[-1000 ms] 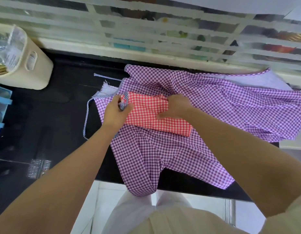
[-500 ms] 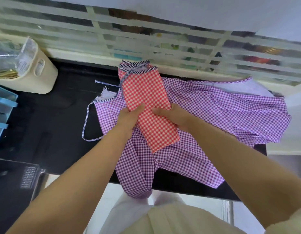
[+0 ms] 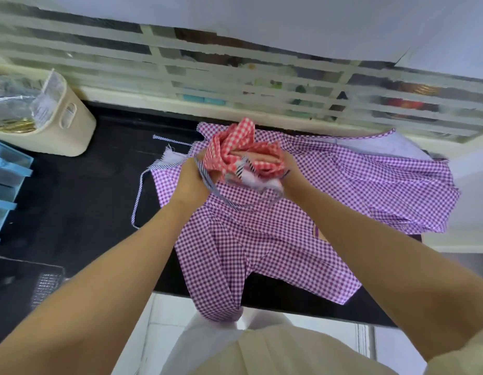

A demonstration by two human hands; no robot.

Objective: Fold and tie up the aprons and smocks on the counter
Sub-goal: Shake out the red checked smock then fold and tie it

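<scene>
- I hold the red checked apron (image 3: 236,147) bunched into a loose bundle between my two hands, lifted above the purple checked smock (image 3: 262,239).
- My left hand (image 3: 190,182) is curled round the bundle's left side. The striped tie (image 3: 207,182) runs past it, loops down below the bundle and crosses toward my right wrist.
- My right hand (image 3: 291,171) grips the bundle's right side, and its fingers are mostly buried in the cloth.
- The purple checked smock lies spread across the black worktop (image 3: 86,190). One fold hangs over the front edge toward my legs.
- A thin striped strap (image 3: 138,196) loops out from the smock's left corner onto the worktop.
- A cream bin (image 3: 72,131) stands at the back left, well apart from the cloth.
- Blue trays (image 3: 7,180) sit at the left edge.
</scene>
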